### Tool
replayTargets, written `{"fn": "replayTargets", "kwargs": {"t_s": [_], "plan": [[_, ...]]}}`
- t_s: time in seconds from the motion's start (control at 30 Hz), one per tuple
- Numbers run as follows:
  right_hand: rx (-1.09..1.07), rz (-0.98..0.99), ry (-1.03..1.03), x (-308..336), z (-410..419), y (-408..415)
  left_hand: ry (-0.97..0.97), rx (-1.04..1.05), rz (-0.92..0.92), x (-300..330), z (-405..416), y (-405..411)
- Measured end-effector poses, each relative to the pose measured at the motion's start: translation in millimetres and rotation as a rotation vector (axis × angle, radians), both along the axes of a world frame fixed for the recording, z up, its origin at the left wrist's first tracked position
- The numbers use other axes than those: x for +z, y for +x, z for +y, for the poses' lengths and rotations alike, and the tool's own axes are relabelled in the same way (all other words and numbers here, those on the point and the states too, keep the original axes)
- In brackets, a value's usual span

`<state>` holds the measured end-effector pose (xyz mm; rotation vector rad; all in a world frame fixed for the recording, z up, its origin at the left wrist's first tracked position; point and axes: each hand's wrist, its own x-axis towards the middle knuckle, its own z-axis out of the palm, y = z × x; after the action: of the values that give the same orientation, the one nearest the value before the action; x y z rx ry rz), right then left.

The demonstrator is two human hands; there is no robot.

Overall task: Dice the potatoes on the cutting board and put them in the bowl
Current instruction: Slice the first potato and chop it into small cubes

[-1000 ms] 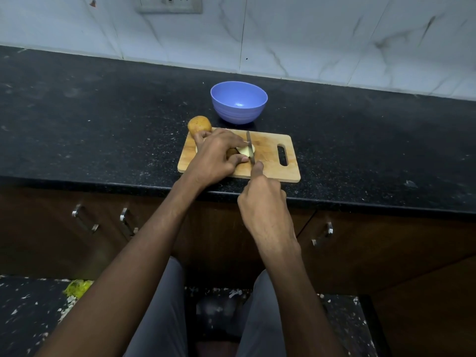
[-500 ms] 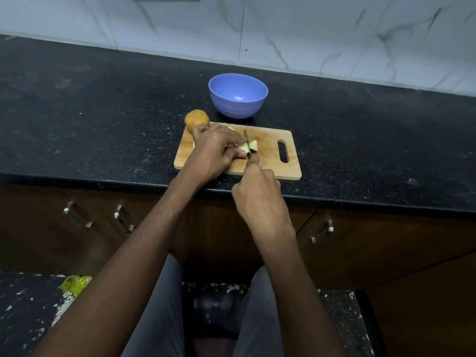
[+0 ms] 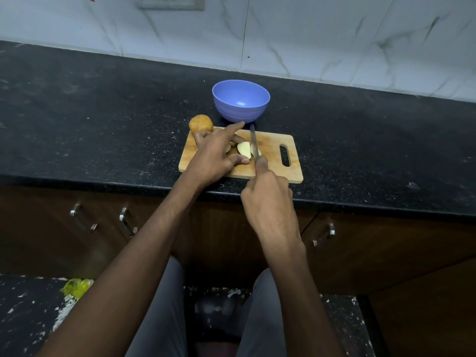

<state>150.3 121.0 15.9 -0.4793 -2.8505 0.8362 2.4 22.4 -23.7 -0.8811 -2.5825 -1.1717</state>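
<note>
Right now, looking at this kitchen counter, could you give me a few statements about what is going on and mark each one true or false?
1. The blue bowl already holds potato pieces. False: its inside looks empty.
2. The right hand holds the knife, blade pointing away from the person. True.
3. The whole potato lies in the middle of the cutting board. False: it sits at the board's far left corner, unpeeled and uncut.
4. The left hand steadies the cut potato pieces on the board. True.
5. The bowl stands on the cutting board. False: it stands on the black counter behind the board.
</note>
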Motion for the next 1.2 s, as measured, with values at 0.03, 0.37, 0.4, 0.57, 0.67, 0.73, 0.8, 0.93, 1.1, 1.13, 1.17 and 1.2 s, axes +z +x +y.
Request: {"fn": "replayTargets", "kwargs": {"t_s": [0.03, 0.37, 0.4, 0.57, 0.67, 0.73, 0.8, 0.93, 1.1, 1.13, 1.17, 1.2], "plan": [[0.008, 0.002, 0.013, 1, -2, 3, 0.0, 0.002, -0.007, 0, 0, 0], [0.007, -0.016, 0.061, -2, -11, 6, 0.009, -0.019, -0.05, 1, -1, -1], [0.004, -0.021, 0.063, -1, -11, 6, 0.015, -0.029, -0.056, 0, -2, -2], [-0.002, 0.009, 0.097, -2, -9, 6, 0.044, 0.0, -0.033, -3, -3, -4], [-0.003, -0.004, 0.101, -3, -9, 5, 0.055, 0.029, -0.001, -1, -2, -4], [-0.005, -0.003, 0.101, -4, -8, 5, 0.042, 0.036, 0.02, -1, -2, -3], [-0.006, 0.0, 0.101, -6, -7, 5, 0.034, 0.047, 0.04, 0, 0, -1], [0.005, -0.006, 0.085, -12, -3, 5, -0.015, 0.062, 0.083, 1, 2, 2], [0.036, 0.014, 0.031, -15, 4, 7, -0.027, 0.044, 0.09, 0, 1, 2], [0.041, 0.015, 0.01, -15, 5, 8, -0.032, 0.045, 0.084, 1, 2, 2], [0.046, 0.017, -0.006, -15, 7, 8, -0.039, 0.048, 0.081, 1, 2, 2], [0.052, 0.021, -0.01, -16, 7, 8, -0.046, 0.053, 0.082, 1, 3, 2]]}}
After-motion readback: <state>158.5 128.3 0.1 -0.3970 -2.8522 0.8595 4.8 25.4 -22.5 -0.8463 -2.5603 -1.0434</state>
